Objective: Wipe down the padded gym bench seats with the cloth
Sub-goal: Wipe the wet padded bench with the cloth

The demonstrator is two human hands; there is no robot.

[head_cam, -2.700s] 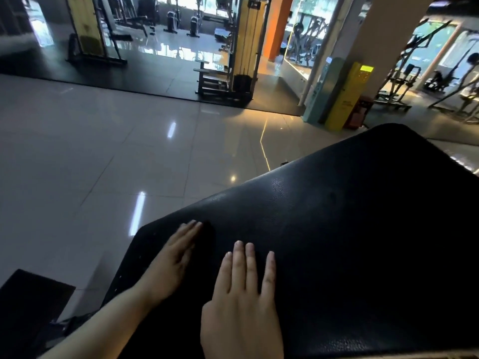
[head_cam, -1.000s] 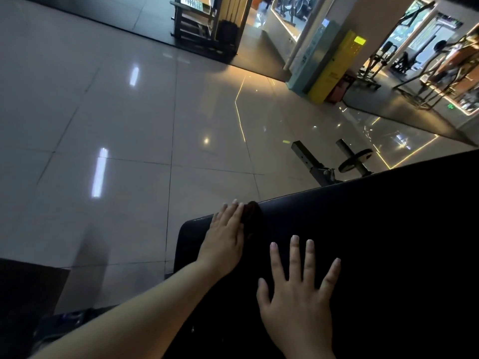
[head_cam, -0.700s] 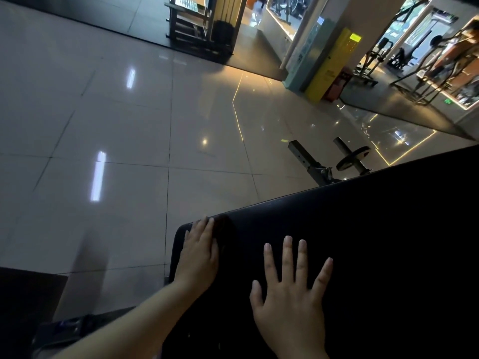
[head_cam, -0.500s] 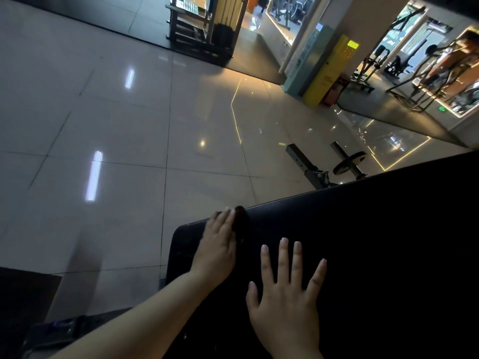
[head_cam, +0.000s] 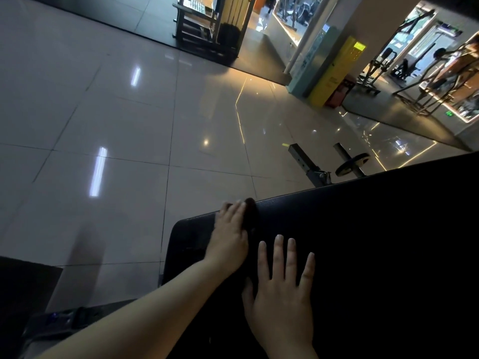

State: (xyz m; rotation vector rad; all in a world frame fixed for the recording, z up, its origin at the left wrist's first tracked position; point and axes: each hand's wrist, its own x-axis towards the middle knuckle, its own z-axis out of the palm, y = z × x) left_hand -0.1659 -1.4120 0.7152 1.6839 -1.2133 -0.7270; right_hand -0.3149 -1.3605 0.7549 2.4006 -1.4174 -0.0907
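Head-camera view, looking down: nearest lies the right hand (head_cam: pixel 281 288), flat on the black padded bench seat (head_cam: pixel 363 255) with fingers spread wide and holding nothing. The seat's vinyl is dark and faintly pebbled, with a dull sheen along its far edge; it fills the lower right of the picture. Just beyond and to the left, the left hand (head_cam: pixel 230 234) presses palm-down on a dark cloth (head_cam: pixel 251 213) at the pad's far edge, near its left corner. Its fingers lie straight and close together over the fabric rather than curled round it. Only a rounded dark-brown bulge of the cloth shows past the fingertips.

Half a second ago the left hand sat at nearly the same place on the edge; 0.7 s ago it was nearer the corner, so it has slid back along the rim. The right hand has kept its place.

The cloth's outline merges with the black pad and its extent cannot be told. The fingertips are blurred. Beyond the seat, a steel bench frame (head_cam: pixel 308 164) stands on the glossy tiled floor (head_cam: pixel 116 125), partly hidden by the pad. Farther off is a yellow cabinet (head_cam: pixel 337 71).
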